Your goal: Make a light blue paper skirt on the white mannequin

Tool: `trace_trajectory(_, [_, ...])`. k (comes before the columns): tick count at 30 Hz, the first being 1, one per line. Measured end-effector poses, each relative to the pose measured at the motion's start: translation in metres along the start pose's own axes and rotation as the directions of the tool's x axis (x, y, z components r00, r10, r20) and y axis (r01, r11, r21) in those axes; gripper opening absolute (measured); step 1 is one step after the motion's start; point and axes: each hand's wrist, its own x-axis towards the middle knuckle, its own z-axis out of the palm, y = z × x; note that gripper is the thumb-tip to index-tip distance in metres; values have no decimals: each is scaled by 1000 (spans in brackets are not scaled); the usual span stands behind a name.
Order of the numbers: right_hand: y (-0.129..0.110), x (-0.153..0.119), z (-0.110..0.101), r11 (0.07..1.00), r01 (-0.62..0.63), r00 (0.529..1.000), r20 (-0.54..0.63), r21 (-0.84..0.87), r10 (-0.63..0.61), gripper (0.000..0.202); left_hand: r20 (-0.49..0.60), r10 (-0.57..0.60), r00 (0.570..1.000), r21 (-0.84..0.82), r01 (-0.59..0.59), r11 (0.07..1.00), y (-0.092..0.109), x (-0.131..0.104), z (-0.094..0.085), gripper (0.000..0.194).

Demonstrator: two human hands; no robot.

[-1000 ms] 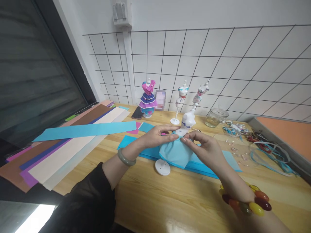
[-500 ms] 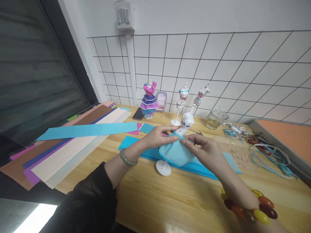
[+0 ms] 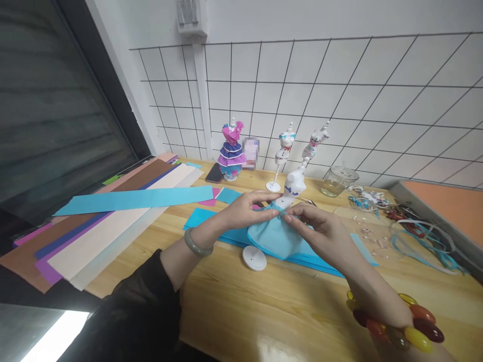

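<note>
A small white dress-form mannequin [image 3: 294, 183] tilts to the right between my hands, its round white base [image 3: 254, 258] tipped near the tabletop. Light blue paper [image 3: 277, 235] wraps its waist as a flared skirt. My left hand [image 3: 251, 208] grips the skirt's gathered top from the left, thumb in front and fingers behind. From the right, my right hand [image 3: 319, 226] pinches the same waist edge between thumb and fingers. Both thumbs almost meet at the front of the waist. Folded bright blue paper [image 3: 204, 223] lies beneath the skirt.
Long coloured paper strips [image 3: 124, 201] spread across the left. A finished dress on a mannequin [image 3: 231, 153], a phone [image 3: 215, 173] and two more mannequins [image 3: 286, 148] stand or lie behind. A glass jar [image 3: 337, 181], cords [image 3: 422, 246] and an orange-lined tray [image 3: 445, 211] are at right.
The mannequin leans slightly further right, and my right thumb and fingers have shifted a little at the waist. Both hands keep hold of the skirt. The view has moved slightly.
</note>
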Motion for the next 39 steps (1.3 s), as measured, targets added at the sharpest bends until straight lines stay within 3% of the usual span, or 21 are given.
trace_trajectory(10, [3, 1, 4, 974, -150, 984, -67, 169, 164, 28, 55, 50, 997, 27, -51, 998, 0, -1, -1, 50])
trace_trajectory(16, [9, 1, 9, 947, -170, 977, -83, 272, 199, 27, 96, 62, 993, 38, -65, 997, -1, 0, -4, 51])
trace_trajectory(25, [11, 1, 14, 945, -122, 983, -97, 302, 158, 23, -24, 14, 1000, 8, -14, 1000, 7, -1, 2, 45])
trace_trajectory(35, [16, -2, 13, 1000, -7, 982, -189, 7, 8, 22, -113, -79, 990, -20, 77, 997, 14, -1, 3, 39])
trace_trajectory(37, [16, -2, 11, 992, 50, 972, -222, -119, -76, 20, -131, -101, 986, -11, 100, 995, 13, 0, 1, 38])
trace_trajectory(39, [13, -2, 9, 945, 170, 940, -242, -280, -241, 20, -149, -121, 982, -7, 121, 993, 11, 1, -1, 38])
